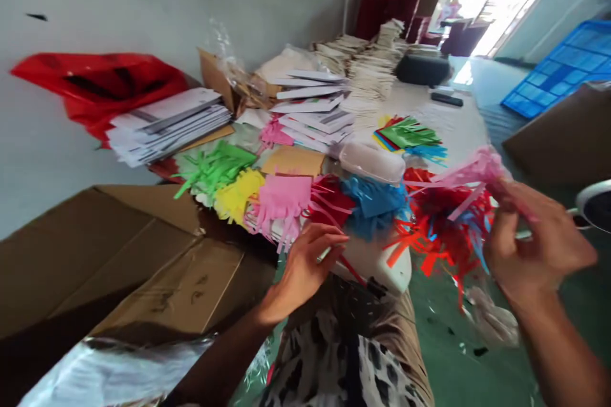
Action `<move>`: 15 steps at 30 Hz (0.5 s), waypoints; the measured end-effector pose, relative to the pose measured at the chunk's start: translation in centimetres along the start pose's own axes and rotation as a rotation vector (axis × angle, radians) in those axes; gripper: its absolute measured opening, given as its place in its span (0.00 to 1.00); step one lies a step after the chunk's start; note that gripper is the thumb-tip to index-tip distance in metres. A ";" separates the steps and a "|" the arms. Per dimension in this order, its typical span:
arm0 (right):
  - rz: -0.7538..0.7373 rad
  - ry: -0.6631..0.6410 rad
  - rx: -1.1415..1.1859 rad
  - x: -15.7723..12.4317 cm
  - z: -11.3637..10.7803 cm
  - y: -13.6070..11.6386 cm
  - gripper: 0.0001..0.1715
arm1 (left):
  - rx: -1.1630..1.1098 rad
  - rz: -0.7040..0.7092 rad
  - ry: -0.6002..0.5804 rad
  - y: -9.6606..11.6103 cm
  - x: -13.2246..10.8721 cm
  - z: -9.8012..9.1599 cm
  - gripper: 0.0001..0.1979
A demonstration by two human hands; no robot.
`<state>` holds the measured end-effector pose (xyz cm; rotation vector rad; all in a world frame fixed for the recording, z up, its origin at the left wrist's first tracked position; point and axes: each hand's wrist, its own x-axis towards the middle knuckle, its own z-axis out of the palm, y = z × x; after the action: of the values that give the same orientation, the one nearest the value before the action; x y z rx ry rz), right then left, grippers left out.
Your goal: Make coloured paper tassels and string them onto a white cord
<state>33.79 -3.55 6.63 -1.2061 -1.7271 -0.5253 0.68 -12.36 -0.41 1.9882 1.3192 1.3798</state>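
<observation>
At the right, my right hand (pixel 529 241) grips a piece of pink fringed paper (pixel 477 168), whose thin strips trail to the left. Just below and behind it hangs a bunch of red fringed paper (pixel 434 216) mixed with some blue. My left hand (pixel 310 261) hovers at the near table edge, fingers loosely bent and thumb apart, with nothing seen in it. Beyond its fingertips lie dark red fringed paper (pixel 331 197) and blue fringed paper (pixel 375 200). A pink fringed stack (pixel 285 196), a yellow one (pixel 241 194) and a green one (pixel 222 165) run leftward.
A clear plastic box (pixel 372 162) sits behind the blue fringes, near a multicoloured fringed bundle (pixel 410 133). Stacked cards (pixel 167 127) and a red bag (pixel 119 79) line the wall. An open cardboard box (pixel 181 286) stands at the left, a blue crate (pixel 563 67) at the right.
</observation>
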 end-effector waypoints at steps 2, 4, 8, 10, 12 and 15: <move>-0.229 -0.228 -0.020 -1.0 1.4 1.1 0.28 | 0.076 0.020 0.030 -1.2 -0.2 -2.3 0.08; -0.317 -0.455 -0.048 -2.5 2.8 1.5 0.28 | 0.180 0.004 0.076 -2.6 0.0 -4.6 0.08; -0.379 -0.692 -0.144 -4.5 4.9 0.4 0.22 | 0.462 -0.138 0.294 -6.0 1.8 -8.9 0.09; -0.366 -0.691 -0.128 -4.3 5.4 -1.1 0.21 | 0.581 -0.245 0.343 -7.8 2.9 -10.2 0.13; -0.301 -0.656 -0.046 -3.5 6.0 -3.4 0.21 | 0.630 -0.335 0.333 -9.4 3.7 -10.8 0.15; -0.184 -0.639 0.168 -2.0 7.8 -7.7 0.19 | 0.560 -0.408 0.312 -10.6 4.5 -10.5 0.11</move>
<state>23.63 -1.90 2.40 -1.1710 -2.3826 -0.0866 -13.24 -5.42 -1.20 1.6900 2.3107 1.2404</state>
